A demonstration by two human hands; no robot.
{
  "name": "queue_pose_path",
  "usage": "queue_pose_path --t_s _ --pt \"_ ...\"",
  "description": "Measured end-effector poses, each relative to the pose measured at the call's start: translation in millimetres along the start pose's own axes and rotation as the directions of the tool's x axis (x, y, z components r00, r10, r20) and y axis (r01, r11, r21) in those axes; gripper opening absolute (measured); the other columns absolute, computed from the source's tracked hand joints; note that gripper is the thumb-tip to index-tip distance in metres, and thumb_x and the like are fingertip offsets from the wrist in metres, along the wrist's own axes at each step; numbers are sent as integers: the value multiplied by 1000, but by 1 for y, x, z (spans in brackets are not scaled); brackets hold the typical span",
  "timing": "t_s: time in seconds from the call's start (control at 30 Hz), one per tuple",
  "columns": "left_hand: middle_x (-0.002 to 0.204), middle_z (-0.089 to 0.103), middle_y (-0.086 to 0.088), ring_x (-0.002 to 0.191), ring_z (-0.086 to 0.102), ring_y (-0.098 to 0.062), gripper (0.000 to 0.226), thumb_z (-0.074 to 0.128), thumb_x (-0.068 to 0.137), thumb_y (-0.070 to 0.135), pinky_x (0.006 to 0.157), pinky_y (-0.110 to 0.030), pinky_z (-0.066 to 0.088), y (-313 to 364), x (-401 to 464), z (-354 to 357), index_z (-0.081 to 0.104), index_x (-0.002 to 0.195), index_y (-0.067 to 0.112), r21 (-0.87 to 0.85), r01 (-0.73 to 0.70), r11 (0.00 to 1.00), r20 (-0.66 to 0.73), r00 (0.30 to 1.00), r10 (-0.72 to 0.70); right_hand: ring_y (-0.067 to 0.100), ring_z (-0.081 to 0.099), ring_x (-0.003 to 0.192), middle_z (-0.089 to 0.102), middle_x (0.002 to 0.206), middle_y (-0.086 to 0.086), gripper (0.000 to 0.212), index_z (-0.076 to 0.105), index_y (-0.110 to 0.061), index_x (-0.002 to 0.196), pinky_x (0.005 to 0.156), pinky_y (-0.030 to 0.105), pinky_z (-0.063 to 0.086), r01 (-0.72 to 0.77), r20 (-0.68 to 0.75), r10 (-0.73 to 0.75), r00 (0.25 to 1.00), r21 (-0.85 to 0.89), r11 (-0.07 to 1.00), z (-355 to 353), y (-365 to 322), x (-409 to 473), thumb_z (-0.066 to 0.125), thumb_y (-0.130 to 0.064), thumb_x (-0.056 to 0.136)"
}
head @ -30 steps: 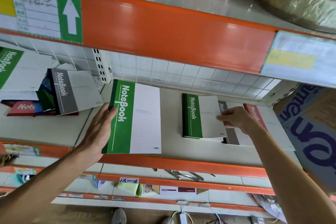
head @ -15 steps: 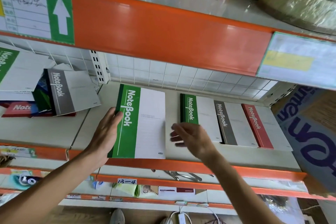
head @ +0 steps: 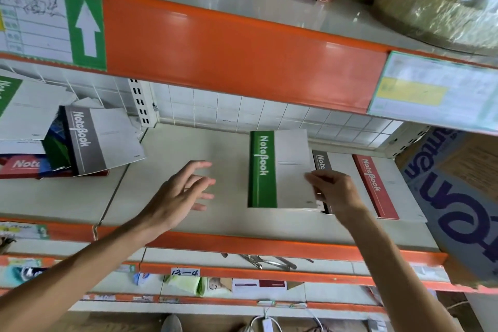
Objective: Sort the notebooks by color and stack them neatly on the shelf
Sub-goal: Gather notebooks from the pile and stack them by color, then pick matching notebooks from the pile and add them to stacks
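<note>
Loose pile point(head: 80, 143), left bay: one grey, one red, one partly cropped green notebook visible, overlapping.
Left hand point(head: 177, 194): fingers spread, holding nothing, over bare shelf point(head: 167, 148).
Green notebook point(head: 280, 170): one, flat, its right edge pinched by right hand point(head: 334, 191).
Grey notebook point(head: 322, 162): one, partly covered.
Red notebook point(head: 377, 186): one, rightmost.

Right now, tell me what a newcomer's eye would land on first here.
The green notebook in the middle of the shelf, with the right hand pinching its right edge and the left hand open beside it. To its right lie a grey notebook and a red notebook; at far left sits a messy pile of notebooks.
</note>
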State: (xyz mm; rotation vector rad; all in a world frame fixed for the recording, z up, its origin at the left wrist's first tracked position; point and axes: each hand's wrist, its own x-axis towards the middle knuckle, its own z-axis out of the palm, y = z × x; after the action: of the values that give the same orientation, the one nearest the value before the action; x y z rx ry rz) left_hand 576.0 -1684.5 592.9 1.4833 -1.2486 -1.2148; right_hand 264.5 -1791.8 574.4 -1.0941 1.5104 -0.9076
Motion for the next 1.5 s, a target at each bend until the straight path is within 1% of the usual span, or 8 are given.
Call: queue_pose_path --t_s 0.17,0.33,0.57,0.8,0.87,1.0,1.2,1.5 --pt "114 68 -1 95 71 -15 28 46 101 25 79 -39 59 6 4 -9 51 128 28 27 -31 999 19 999 31 18 67 65 71 79 11 15 72 -1 99 58 22 58 -73 -81 62 995 -141 987 -35 12 35 77 -6 85" --pt "114 68 3 98 69 -9 30 45 101 27 78 -31 59 8 3 -11 51 130 31 83 -77 994 37 997 74 22 71 74 72 86 13 5 71 -6 92 56 19 58 -86 -103 67 992 -189 978 -40 14 37 74 -5 87" --pt "115 67 5 101 68 -7 31 46 100 30 81 -30 58 6 5 -12 50 130 32 121 -114 986 54 993 108 23 73 72 75 75 5 13 74 -25 73 76 39 63 -7 -166 -81 983 -472 882 -39 23 44 81 -21 83" --pt "118 66 8 104 65 -1 32 46 98 34 86 -27 55 -1 10 -11 49 130 39 221 -198 955 99 979 180 22 66 83 75 81 4 12 79 -16 89 71 26 44 54 -164 -210 964 -651 757 -31 19 42 77 -27 85" --pt "126 62 12 112 59 4 37 45 97 40 96 -24 49 -5 12 -15 46 133 43 352 -255 901 138 966 220 22 63 81 74 83 5 15 79 -14 92 69 25 40 49 -177 -228 957 -678 734 -28 19 41 76 -27 85" --pt "147 38 23 133 35 8 47 40 99 43 107 -14 27 -7 20 -20 31 145 44 640 -411 649 308 911 274 20 59 80 76 91 7 19 78 -13 97 70 24 39 42 -179 -250 951 -729 683 -23 19 39 75 -27 85" --pt "145 40 15 133 35 -1 48 41 101 40 103 -7 17 4 41 -17 31 148 40 717 -486 499 372 873 315 29 65 83 74 90 8 19 74 -19 94 73 34 55 16 -165 -273 948 -830 557 -18 21 32 70 -37 88" --pt "150 38 5 136 38 -14 50 37 100 46 112 -33 31 19 52 -27 27 149 41 816 -486 314 399 865 303 14 70 96 73 108 -9 29 67 -29 115 78 32 56 305 119 -388 914 -833 462 26 -7 3 67 -43 90"
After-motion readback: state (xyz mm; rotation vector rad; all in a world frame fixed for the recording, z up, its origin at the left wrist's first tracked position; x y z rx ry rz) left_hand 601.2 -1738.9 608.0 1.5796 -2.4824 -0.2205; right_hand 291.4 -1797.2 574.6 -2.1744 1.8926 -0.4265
